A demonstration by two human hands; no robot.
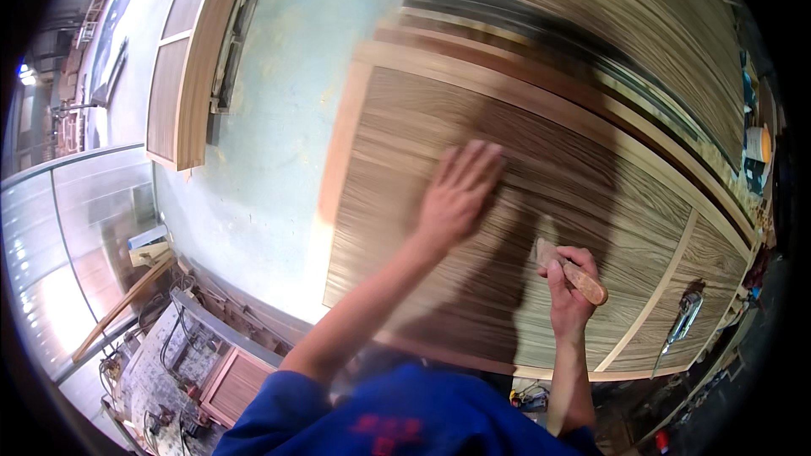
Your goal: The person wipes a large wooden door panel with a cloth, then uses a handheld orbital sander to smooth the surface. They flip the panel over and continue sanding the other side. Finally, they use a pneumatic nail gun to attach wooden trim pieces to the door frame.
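Note:
In front of me lies a large wood-grain panel (405, 160) with pale framing strips, one strip crossing near its right end. My left hand (463, 190) is spread over the panel's middle, fingers stretched out, slightly blurred, with nothing in it. My right hand (573, 274) grips a scraper (590, 285) by its wooden handle. The scraper's thin blade points up and left, close to the panel; whether it touches the surface I cannot tell. A shadow falls across the panel around both hands.
A shiny metal hand tool (683, 321) rests at the panel's right end. Beyond the far edge lies another wood-grain panel (625, 0). A framed wooden piece (182, 59) stands on the pale floor at the far left. Cables and a cluttered stand (169, 371) are at lower left.

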